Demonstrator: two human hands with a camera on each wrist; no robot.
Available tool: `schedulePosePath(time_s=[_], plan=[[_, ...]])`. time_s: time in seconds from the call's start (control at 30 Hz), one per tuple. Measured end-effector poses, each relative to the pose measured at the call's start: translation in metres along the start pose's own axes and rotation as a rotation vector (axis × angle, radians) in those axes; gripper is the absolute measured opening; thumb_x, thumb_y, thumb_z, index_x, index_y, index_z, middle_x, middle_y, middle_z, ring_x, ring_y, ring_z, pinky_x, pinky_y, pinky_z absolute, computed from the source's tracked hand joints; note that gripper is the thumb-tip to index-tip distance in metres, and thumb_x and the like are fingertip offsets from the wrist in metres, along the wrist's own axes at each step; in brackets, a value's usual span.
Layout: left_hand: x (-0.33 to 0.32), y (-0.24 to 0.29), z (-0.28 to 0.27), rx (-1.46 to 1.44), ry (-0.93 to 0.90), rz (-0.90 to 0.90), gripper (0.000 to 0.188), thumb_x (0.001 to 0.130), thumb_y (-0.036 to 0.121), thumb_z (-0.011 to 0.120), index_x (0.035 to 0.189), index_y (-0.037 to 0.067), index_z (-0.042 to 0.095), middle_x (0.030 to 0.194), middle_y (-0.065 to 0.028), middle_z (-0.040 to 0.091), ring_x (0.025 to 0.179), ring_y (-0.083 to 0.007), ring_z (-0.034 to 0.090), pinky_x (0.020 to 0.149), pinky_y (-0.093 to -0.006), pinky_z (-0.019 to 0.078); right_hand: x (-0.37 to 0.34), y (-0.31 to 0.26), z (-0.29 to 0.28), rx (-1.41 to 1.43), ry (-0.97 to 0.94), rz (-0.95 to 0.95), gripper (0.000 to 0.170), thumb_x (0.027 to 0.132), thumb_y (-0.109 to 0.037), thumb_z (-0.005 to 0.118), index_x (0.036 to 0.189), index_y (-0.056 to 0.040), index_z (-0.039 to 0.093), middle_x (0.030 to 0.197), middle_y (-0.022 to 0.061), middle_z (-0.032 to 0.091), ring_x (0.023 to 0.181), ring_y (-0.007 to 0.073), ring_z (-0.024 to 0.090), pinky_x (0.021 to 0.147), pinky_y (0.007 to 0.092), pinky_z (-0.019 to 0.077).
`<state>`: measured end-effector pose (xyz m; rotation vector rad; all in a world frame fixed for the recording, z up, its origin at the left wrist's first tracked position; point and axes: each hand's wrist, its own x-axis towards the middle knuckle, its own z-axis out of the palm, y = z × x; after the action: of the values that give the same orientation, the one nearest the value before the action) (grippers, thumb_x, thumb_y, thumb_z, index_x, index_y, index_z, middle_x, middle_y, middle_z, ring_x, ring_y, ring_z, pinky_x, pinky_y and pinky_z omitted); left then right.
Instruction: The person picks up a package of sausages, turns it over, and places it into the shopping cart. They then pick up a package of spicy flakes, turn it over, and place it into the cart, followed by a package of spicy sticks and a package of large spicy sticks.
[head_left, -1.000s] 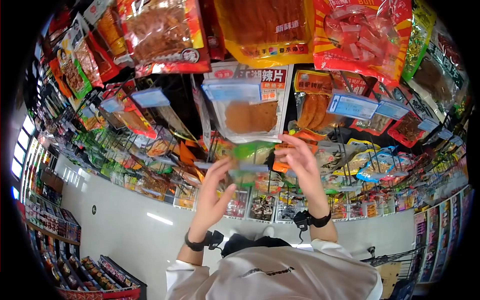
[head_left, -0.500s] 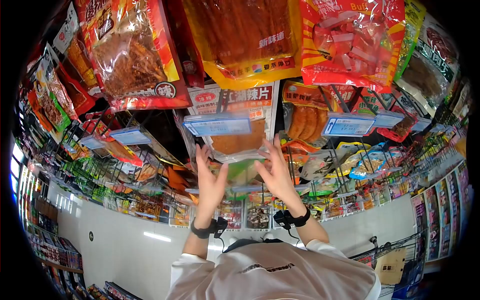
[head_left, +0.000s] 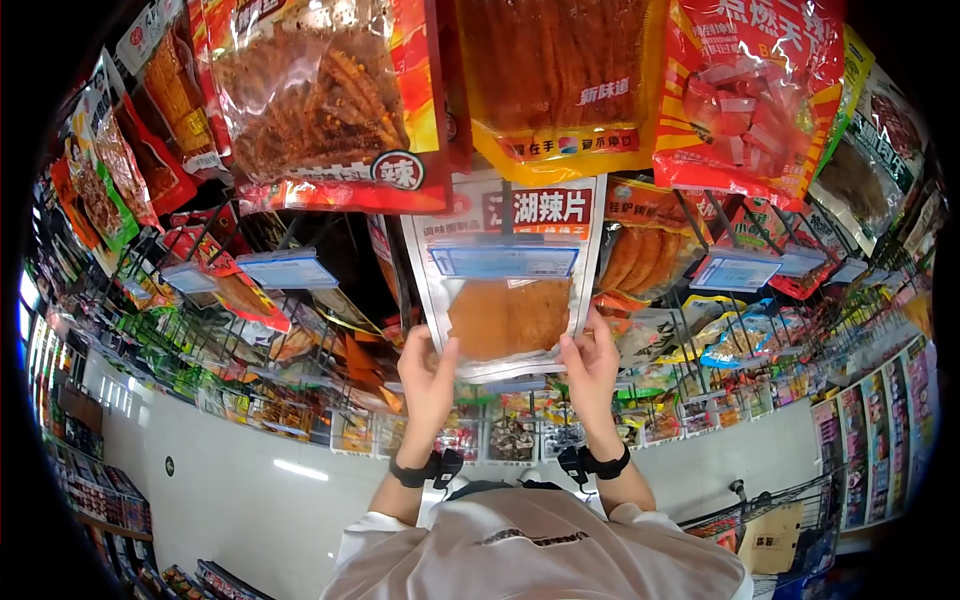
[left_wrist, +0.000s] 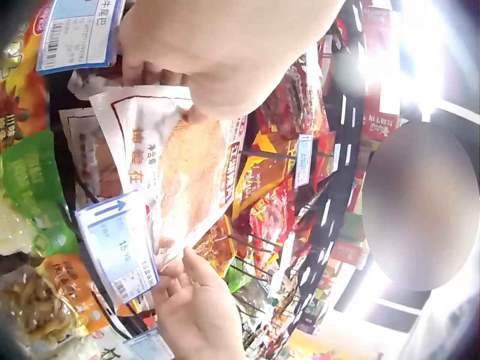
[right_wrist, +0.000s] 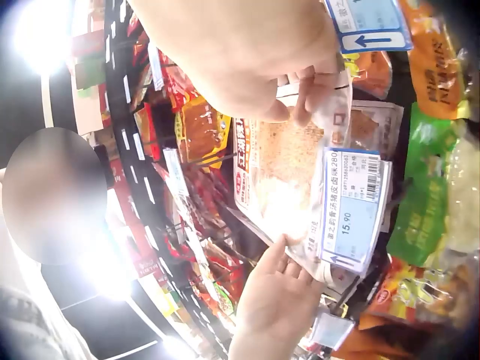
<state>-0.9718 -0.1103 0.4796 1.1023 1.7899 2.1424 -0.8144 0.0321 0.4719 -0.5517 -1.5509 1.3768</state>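
Observation:
A white-edged snack packet with a clear window onto flat brown slices hangs on the rack, its upper part behind a blue price tag. My left hand pinches its lower left corner, thumb in front and fingers behind. At the lower right corner, my right hand grips it the same way. Both wrist views show the packet tilted between the two hands, its printed face partly covered by fingers. Another packet of similar look hangs behind it.
Large red and yellow snack bags hang just above. To the right is a packet of brown sausage-like pieces. Metal hooks with price tags jut out on both sides. A wire cart with a cardboard box stands at lower right.
Both hands were apart from the packet a second ago, then came up to its lower edge. Now they grip its two bottom corners. The head view has shifted slightly.

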Motion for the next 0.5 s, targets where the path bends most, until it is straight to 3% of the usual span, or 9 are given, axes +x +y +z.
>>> schedulePosePath(time_s=[0.03,0.13,0.17,0.27,0.3,0.4,0.5], plan=[[-0.003,0.007,0.003,-0.038,0.04,-0.035,0.013,0.092,0.006,0.057,0.102,0.001,0.052,0.09,-0.0002,0.059,0.081,-0.0049,0.053,0.07,-0.0198,0.0422,-0.003,-0.012,0.006,0.1,0.071,0.02,0.039,0.088,-0.002,0.058,0.126,0.0027,0.049,0.089,0.0034,0.06,0.068,0.0065,0.058,0.06,0.0197,0.0463],[-0.01,0.002,-0.002,-0.116,0.047,-0.023,0.013,0.09,0.005,0.06,0.1,0.001,0.052,0.092,-0.0018,0.059,0.083,-0.0054,0.053,0.07,-0.02,0.0424,-0.01,-0.009,-0.005,-0.008,0.054,0.059,0.023,0.088,-0.002,0.058,0.111,0.004,0.057,0.089,0.003,0.06,0.068,0.0056,0.057,0.06,0.0187,0.0448],[-0.013,0.002,-0.003,-0.141,0.049,-0.03,0.013,0.09,0.005,0.06,0.099,0.001,0.052,0.093,-0.002,0.06,0.082,-0.0057,0.053,0.07,-0.02,0.0424,-0.012,-0.01,-0.007,0.022,0.069,0.043,0.012,0.088,-0.002,0.059,0.099,0.0047,0.06,0.089,0.0032,0.06,0.068,0.005,0.056,0.059,0.0182,0.0439],[-0.018,0.001,-0.007,-0.197,0.054,-0.027,0.014,0.089,0.004,0.062,0.097,0.001,0.051,0.093,-0.0026,0.06,0.081,-0.0064,0.054,0.07,-0.0205,0.0427,-0.015,-0.007,-0.008,-0.007,0.096,-0.061,0.011,0.088,-0.002,0.06,0.097,0.0049,0.06,0.089,0.0038,0.059,0.069,0.0044,0.055,0.059,0.018,0.0429],[-0.02,-0.001,-0.008,-0.202,0.056,-0.011,0.014,0.088,0.004,0.062,0.096,0.001,0.051,0.092,-0.0027,0.06,0.081,-0.0067,0.054,0.07,-0.0209,0.0429,-0.018,-0.008,-0.007,0.004,0.1,-0.059,0.011,0.09,-0.002,0.059,0.1,0.0008,0.058,0.075,-0.0034,0.058,0.064,0.0024,0.05,0.055,0.0172,0.0366],[-0.021,-0.007,-0.013,-0.206,0.038,0.01,0.017,0.086,0.002,0.064,0.096,0.001,0.051,0.095,-0.0058,0.062,0.084,-0.0089,0.056,0.074,-0.0227,0.0454,-0.021,-0.005,-0.005,0.109,0.098,-0.073,0.011,0.087,-0.002,0.06,0.096,0.0051,0.06,0.09,0.0061,0.061,0.074,0.0102,0.06,0.067,0.022,0.0475],[-0.02,-0.005,-0.019,-0.16,-0.041,0.101,0.023,0.081,0.0,0.067,0.097,0.0,0.05,0.1,-0.0113,0.064,0.092,-0.014,0.06,0.08,-0.0264,0.0481,-0.021,-0.009,0.001,0.12,0.112,-0.106,0.011,0.086,-0.001,0.06,0.096,0.0045,0.06,0.096,0.0103,0.063,0.085,0.0174,0.062,0.078,0.0271,0.0492]])
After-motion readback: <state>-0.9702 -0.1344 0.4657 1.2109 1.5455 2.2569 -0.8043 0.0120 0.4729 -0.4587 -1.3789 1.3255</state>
